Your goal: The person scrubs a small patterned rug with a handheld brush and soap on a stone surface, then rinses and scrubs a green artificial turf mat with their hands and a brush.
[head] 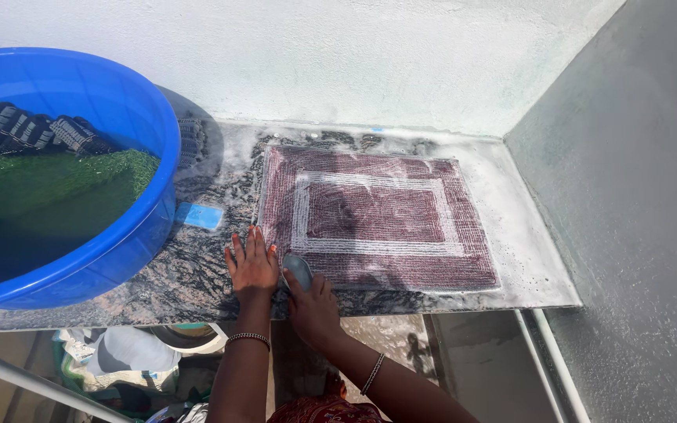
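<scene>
— Mat [378, 215]: maroon, pale border, soapy, flat on the counter [197, 274] beside the blue tub [131, 235]. Step?

— Scrubbing its near-left corner, I judge. My left hand [252, 262] lies flat and open on that edge; my right hand [311, 305] has its grip closed on the brush [298, 270]. Next stroke calls for firm pressure.

hands: two, left hand [251, 265] and right hand [313, 307]
bracelets: two, one on each wrist
mats on the stone slab [197, 274]: one, a wet purple mat [378, 218] with white lines
brushes: one, a grey brush [298, 270] under the right hand
tubs: one, a big blue tub [131, 227]
soap bars: one, a blue soap bar [199, 215]
</scene>
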